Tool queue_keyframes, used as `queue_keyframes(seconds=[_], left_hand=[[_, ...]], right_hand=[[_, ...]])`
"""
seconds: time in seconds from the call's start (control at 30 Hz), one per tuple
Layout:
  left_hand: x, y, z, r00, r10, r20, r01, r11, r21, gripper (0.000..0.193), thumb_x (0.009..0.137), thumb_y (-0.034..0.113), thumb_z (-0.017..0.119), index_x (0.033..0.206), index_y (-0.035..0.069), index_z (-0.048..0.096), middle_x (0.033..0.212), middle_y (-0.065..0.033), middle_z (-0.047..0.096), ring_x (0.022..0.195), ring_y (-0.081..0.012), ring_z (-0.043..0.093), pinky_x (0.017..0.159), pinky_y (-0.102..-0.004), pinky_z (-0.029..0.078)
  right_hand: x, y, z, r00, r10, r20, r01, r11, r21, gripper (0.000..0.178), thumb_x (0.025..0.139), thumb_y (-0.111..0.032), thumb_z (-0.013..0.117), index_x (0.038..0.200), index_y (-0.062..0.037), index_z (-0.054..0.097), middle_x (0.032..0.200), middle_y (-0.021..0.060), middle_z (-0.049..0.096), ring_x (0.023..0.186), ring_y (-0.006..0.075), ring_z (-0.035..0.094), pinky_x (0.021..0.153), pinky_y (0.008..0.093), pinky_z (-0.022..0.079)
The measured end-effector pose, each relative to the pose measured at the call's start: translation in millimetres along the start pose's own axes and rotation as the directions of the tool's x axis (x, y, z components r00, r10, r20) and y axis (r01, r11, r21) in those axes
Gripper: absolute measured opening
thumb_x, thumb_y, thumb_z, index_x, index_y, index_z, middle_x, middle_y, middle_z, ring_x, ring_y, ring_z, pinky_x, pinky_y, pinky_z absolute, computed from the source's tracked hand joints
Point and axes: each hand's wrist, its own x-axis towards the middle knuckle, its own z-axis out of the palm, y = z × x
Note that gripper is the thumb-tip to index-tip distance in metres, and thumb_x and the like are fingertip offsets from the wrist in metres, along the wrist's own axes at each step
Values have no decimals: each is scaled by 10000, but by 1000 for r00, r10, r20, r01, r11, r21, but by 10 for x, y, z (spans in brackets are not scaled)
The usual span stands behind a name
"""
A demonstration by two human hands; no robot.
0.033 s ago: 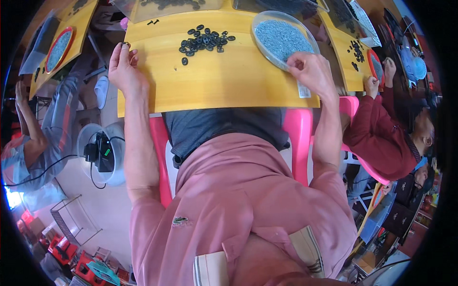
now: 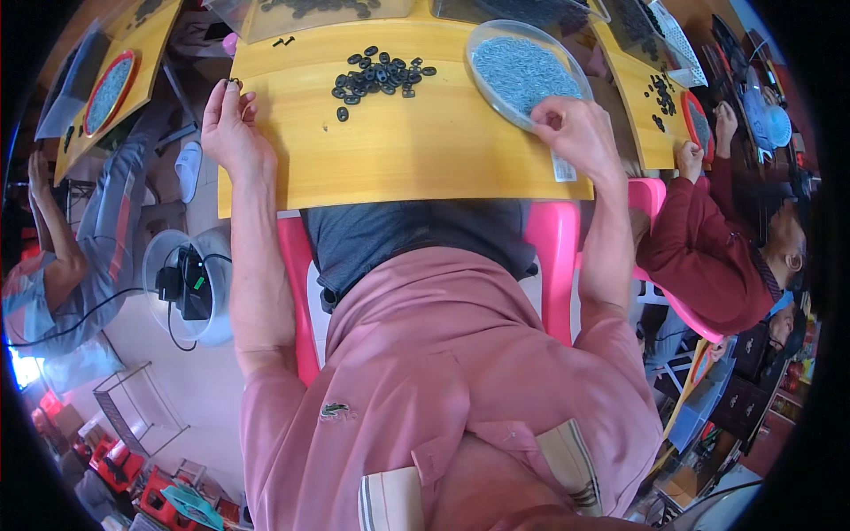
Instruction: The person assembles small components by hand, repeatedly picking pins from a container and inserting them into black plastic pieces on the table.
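Note:
My left hand point(image 2: 234, 124) is raised at the left edge of the yellow table, thumb and fingers pinched on a small black part point(image 2: 235, 81), mostly hidden by the fingertips. At the right, my right hand point(image 2: 577, 131) hovers over the near rim of a round clear tray point(image 2: 482, 81) filled with small silvery metal pins point(image 2: 524, 69). Its thumb and forefinger are pressed together, and whether a pin sits between them is too small to see. Between my hands, toward the far side, lies a loose pile of black oval parts point(image 2: 379, 74) with holes.
Two small black pieces point(image 2: 283, 41) lie near the far left of the table point(image 2: 398, 159). Clear bins point(image 2: 310, 19) of black parts stand along the far edge. A person in dark red point(image 2: 708, 248) works at a table to the right. Another person point(image 2: 62, 230) sits at the left.

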Motion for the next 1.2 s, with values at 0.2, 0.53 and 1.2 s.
queue_keyframes(seconds=[0.2, 0.53, 1.2], left_hand=[[-64, -32, 31, 999, -20, 39, 19, 1000, 23, 231, 891, 45, 687, 1109, -17, 641, 956, -70, 685, 758, -131, 638, 638, -227, 478], [-470, -66, 317, 969, -169, 178, 154, 983, 96, 238, 882, 49, 695, 1104, -18, 647, 929, -67, 688, 730, -110, 626, 647, -214, 460], [-1989, -261, 583, 452, -578, 680, 264, 814, 517, 182, 888, 50, 681, 1060, -9, 687, 881, -24, 687, 784, -76, 616, 732, -226, 489]], right_hand=[[95, -144, 28, 1000, -4, 31, 3, 1000, 19, 135, 754, -165, 669, 833, -64, 712, 716, 106, 678, 692, 291, 672, 651, 391, 507], [298, -61, 131, 1000, 26, -16, -24, 993, 116, 172, 803, -164, 683, 930, -54, 719, 801, 130, 706, 713, 251, 686, 676, 349, 517], [545, 118, 388, 997, 80, -22, -79, 996, 37, 193, 804, -158, 698, 971, -63, 687, 921, 140, 703, 882, 349, 666, 767, 450, 503]])
